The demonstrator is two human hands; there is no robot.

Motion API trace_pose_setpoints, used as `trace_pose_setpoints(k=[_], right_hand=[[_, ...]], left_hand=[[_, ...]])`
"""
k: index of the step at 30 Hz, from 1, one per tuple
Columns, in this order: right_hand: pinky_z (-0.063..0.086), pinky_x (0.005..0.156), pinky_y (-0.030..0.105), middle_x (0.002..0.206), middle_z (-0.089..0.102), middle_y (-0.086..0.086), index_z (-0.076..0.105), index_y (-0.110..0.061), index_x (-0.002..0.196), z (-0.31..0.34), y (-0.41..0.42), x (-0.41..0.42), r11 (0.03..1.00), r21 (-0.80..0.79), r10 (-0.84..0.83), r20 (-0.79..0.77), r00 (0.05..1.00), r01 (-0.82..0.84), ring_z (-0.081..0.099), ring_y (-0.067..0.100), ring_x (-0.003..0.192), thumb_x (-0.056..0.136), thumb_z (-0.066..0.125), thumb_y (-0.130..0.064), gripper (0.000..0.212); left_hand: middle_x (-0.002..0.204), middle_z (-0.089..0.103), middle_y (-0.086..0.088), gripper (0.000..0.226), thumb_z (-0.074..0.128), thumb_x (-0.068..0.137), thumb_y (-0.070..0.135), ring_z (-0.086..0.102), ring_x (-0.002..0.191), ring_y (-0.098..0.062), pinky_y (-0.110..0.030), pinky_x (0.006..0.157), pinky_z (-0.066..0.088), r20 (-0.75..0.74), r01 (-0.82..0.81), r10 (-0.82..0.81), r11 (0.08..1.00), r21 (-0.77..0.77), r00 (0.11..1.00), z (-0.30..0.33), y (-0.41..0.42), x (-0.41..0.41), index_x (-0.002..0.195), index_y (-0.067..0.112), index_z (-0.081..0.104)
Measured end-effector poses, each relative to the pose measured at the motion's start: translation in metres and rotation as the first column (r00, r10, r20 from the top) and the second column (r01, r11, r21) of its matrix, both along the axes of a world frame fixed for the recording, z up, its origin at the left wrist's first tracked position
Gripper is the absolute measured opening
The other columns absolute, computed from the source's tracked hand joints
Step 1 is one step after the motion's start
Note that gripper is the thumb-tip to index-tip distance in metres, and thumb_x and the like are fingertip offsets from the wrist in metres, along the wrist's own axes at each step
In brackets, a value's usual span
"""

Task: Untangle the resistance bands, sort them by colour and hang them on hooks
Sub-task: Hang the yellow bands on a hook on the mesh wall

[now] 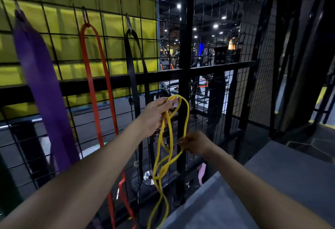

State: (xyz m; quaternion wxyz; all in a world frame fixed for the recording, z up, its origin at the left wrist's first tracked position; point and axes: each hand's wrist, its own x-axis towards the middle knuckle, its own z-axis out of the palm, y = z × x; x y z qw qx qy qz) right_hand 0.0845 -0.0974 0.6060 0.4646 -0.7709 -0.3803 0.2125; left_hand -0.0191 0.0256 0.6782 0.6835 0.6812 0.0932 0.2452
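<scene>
The yellow band hangs twisted in front of the grid, its lower end cut off by the frame edge. The right hand pinches one strand low down; the left hand grips the top loop, fingers curled round it. Behind them on the grid, each on its own hook, hang a purple band, a red band and a black band, their lower parts hidden by the forearms. No writing is legible.
</scene>
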Motion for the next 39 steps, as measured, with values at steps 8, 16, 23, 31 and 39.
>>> trace_pose_setpoints(k=[8, 16, 23, 31, 39], right_hand=[[0.047, 0.047, 0.016, 0.07, 0.058, 0.005, 0.058, -0.009, 0.08, 0.034, 0.0, -0.003, 0.955, 0.276, -0.044, -0.236, 0.971, 0.11, 0.055, 0.013, 0.06, 0.098, 0.044, -0.013, 0.023], [0.042, 0.048, 0.023, 0.058, 0.061, 0.004, 0.047, -0.014, 0.077, 0.06, -0.012, 0.009, 0.884, 0.392, -0.124, -0.331, 0.935, 0.255, 0.048, 0.009, 0.04, 0.102, 0.032, -0.027, 0.032], [0.043, 0.045, 0.024, 0.063, 0.059, 0.006, 0.048, -0.013, 0.078, 0.082, -0.02, 0.019, 0.842, 0.432, -0.248, -0.222, 0.943, 0.323, 0.049, 0.007, 0.038, 0.101, 0.035, -0.028, 0.031], [0.034, 0.037, 0.019, 0.063, 0.049, 0.008, 0.051, -0.01, 0.074, 0.106, -0.014, 0.026, 0.863, 0.435, -0.263, -0.049, 0.964, 0.258, 0.041, 0.01, 0.041, 0.097, 0.045, -0.033, 0.033], [0.05, 0.048, 0.019, 0.075, 0.056, 0.005, 0.053, -0.013, 0.078, 0.168, 0.01, 0.03, 0.804, 0.561, -0.234, -0.008, 0.972, 0.198, 0.057, 0.014, 0.06, 0.089, 0.059, -0.009, 0.014]], left_hand=[[0.076, 0.048, 0.009, 0.027, 0.04, 0.099, 0.021, 0.044, 0.068, -0.004, -0.012, 0.057, 0.036, -0.181, -0.136, 0.203, 0.936, 0.324, 0.962, -0.036, 0.016, -0.014, 0.108, 0.013, 0.064], [0.079, 0.055, -0.004, 0.025, 0.047, 0.096, 0.028, 0.051, 0.078, -0.019, -0.029, 0.07, 0.039, -0.329, -0.181, 0.357, 0.869, 0.46, 0.874, -0.066, 0.03, -0.008, 0.075, 0.022, 0.059], [0.08, 0.052, 0.0, 0.017, 0.048, 0.096, 0.02, 0.049, 0.071, -0.01, -0.022, 0.074, 0.05, -0.255, -0.133, 0.175, 0.976, 0.174, 0.951, -0.034, 0.009, 0.004, 0.086, 0.015, 0.061], [0.071, 0.043, 0.002, 0.016, 0.052, 0.094, 0.023, 0.043, 0.062, -0.008, -0.023, 0.065, 0.047, -0.12, 0.018, -0.009, 0.997, 0.076, 0.993, 0.021, 0.004, 0.014, 0.091, 0.011, 0.062], [0.077, 0.046, 0.002, 0.013, 0.054, 0.093, 0.021, 0.043, 0.063, -0.008, -0.022, 0.06, 0.049, 0.029, -0.033, 0.03, 0.993, 0.111, 0.999, 0.101, 0.012, 0.018, 0.091, 0.012, 0.063]])
